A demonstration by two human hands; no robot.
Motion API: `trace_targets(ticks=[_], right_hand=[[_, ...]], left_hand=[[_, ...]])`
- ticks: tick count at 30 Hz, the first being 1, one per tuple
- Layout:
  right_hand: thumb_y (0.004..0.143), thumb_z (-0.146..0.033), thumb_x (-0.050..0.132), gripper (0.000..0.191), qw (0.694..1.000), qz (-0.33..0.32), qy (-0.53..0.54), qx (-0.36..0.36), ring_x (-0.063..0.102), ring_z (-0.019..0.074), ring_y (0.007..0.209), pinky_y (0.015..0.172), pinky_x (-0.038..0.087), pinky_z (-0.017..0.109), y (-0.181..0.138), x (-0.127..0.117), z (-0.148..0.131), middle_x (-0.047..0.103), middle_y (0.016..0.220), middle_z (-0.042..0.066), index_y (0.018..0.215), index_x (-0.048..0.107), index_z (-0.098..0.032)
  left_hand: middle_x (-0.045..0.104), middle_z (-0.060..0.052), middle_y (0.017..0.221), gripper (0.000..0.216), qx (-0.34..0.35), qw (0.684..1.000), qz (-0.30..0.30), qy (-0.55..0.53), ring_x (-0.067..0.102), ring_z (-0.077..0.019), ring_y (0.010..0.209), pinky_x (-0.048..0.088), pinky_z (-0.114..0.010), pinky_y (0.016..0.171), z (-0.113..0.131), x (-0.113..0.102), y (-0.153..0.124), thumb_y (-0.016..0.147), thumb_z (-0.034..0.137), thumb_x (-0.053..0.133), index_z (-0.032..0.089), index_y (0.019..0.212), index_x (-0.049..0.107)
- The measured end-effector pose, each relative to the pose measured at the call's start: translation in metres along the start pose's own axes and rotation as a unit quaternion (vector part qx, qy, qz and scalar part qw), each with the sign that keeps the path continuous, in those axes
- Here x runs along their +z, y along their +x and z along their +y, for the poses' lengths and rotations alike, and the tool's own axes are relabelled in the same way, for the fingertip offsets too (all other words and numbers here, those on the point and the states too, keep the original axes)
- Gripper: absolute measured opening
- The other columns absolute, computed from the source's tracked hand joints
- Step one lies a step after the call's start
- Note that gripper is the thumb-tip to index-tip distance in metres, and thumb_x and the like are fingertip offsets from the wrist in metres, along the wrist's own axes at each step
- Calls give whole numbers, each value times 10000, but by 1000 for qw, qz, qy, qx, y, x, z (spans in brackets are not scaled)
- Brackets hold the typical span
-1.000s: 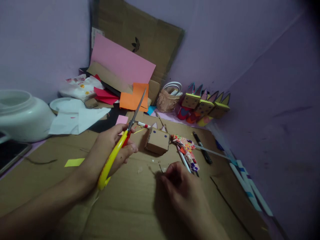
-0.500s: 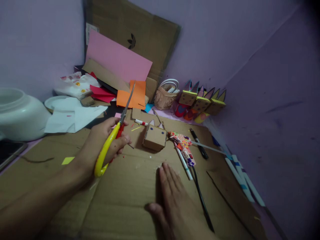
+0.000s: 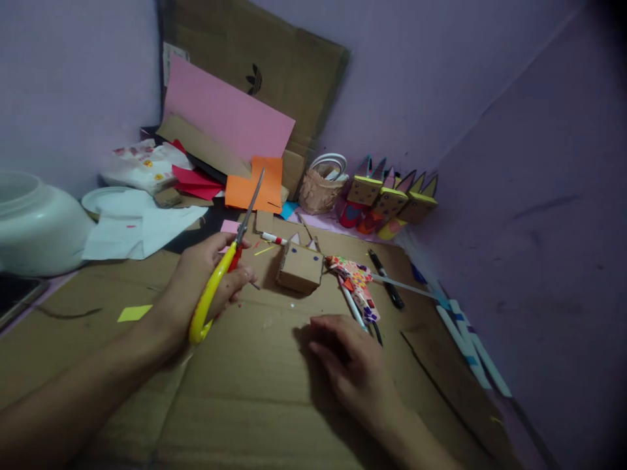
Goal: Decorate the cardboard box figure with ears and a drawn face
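Note:
My left hand [image 3: 210, 274] is closed around a pair of scissors [image 3: 215, 284] with yellow and red handles. Their blades point up and away from me. My right hand [image 3: 350, 356] hovers low over the cardboard sheet, loosely curled, thumb apart from the fingers, and nothing shows in it. Beyond it, between the hands, stands a small cardboard box [image 3: 301, 267] with two pointed ears and dark dot eyes. To the box's right lies a flower-patterned glue gun [image 3: 355, 277], a clear glue stick [image 3: 406, 285] extending from its back.
A white marker [image 3: 350, 300] lies under the glue gun, a black pen [image 3: 386, 279] beside it. Finished eared figures [image 3: 392, 199] and a basket [image 3: 321, 189] line the back. A white pot [image 3: 42, 225] stands left; orange paper [image 3: 238, 192] and a yellow scrap [image 3: 134, 314] lie about.
My right hand has gone from flat with fingers stretched out to raised and loosely curled. The scissors stay in my left hand. The view has shifted slightly.

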State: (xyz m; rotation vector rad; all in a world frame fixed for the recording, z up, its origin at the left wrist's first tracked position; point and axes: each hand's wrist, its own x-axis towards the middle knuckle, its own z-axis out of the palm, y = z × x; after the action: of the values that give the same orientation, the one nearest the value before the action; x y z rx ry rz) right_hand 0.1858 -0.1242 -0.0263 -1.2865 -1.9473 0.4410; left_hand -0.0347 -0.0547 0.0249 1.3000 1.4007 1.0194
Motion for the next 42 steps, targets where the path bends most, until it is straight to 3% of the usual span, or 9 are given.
trace_targets(ticks=[8,17,22,27,35,37,38,39,42], right_hand=[[903,-52,452,220,983,-49,-117,-135,606,165,679,633,475,257,6,8,8,665,707,49,881,632,-176],[821,-65,421,181,981,-61,-176,-52,506,188,643,573,374,282,11,20,4,573,686,41,742,496,-209],[732,29,387,262,995,69,-49,-59,464,160,678,599,372,263,4,15,17,487,730,2,754,401,-231],[775,48,426,281,965,238,52,-97,484,151,731,669,402,292,2,7,24,440,784,-22,774,400,-232],[943,-107,446,157,938,276,210,-2,530,117,631,605,420,248,-9,-10,5,529,742,-38,875,459,-248],[945,-148,469,124,958,191,214,-15,558,117,617,564,441,227,-17,-6,-8,565,728,-27,914,509,-261],[934,-168,501,108,972,103,208,-32,581,119,608,544,453,218,-21,-2,-15,596,724,-18,938,544,-268],[906,-225,567,65,972,-53,218,-70,602,118,588,517,461,206,-25,1,-23,633,709,-16,940,591,-275],[842,-303,652,73,965,-155,187,-96,653,112,593,528,488,181,-27,3,-42,717,723,-48,905,687,-314]], left_hand=[[634,1,671,444,17,999,6,27,497,-109,414,387,-202,357,-7,10,0,666,307,673,178,1072,547],[671,1,706,361,31,990,43,132,621,-169,574,473,-241,500,-8,9,0,731,255,608,200,1084,557],[681,-7,779,411,28,982,43,184,637,-181,596,475,-261,525,-12,7,2,721,152,558,215,1127,549],[689,-4,769,397,27,975,51,213,632,-185,594,474,-272,549,-14,7,4,724,181,580,218,1118,556],[690,4,709,394,37,980,55,190,629,-178,580,448,-240,495,-12,6,6,708,252,591,212,1098,563],[682,9,691,387,33,979,65,188,616,-172,558,444,-235,482,-11,6,6,683,255,598,216,1068,573],[678,10,683,381,28,980,67,184,610,-171,549,444,-232,475,-10,6,6,677,259,598,216,1055,574],[673,11,676,380,22,981,68,178,608,-170,544,447,-230,471,-9,6,6,673,264,597,216,1049,571],[655,24,652,424,9,983,73,166,604,-168,530,455,-223,465,-5,5,6,641,252,611,214,1060,556]])
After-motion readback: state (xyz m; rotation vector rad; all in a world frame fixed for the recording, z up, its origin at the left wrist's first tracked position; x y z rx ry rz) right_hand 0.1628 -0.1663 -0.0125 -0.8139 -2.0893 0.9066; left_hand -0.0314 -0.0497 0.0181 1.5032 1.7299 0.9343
